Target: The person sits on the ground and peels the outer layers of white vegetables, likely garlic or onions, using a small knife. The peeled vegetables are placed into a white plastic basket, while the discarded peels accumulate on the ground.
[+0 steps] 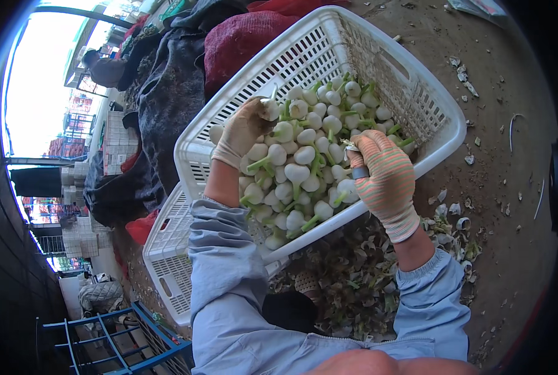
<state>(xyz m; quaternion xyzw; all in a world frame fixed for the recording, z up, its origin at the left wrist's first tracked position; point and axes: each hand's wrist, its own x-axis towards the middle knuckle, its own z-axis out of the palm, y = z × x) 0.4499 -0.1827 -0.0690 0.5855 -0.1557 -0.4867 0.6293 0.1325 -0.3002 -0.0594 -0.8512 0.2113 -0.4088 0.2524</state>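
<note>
My left hand (pixel 245 127), in a soiled cream work glove, grips a white garlic bulb (pixel 270 109) over the crate's left side. My right hand (pixel 385 176) wears an orange-and-green striped glove, with a grey band (pixel 361 172) around the thumb. A scrap of pale garlic skin (pixel 349 146) is pinched between its thumb and fingers; whether a small blade is there too, I cannot tell. Under both hands, many peeled garlic bulbs (pixel 296 173) with short green stems lie heaped in a white plastic crate (pixel 440 101), which sits tilted before me.
Below stands a second white crate (pixel 178 300). Garlic peelings (pixel 354 281) cover the ground by my feet. Red mesh sacks (pixel 246 44) and dark cloth (pixel 166 89) lie beyond the crate. A blue metal frame (pixel 138 361) is at lower left. Another person (pixel 105 70) is farther off.
</note>
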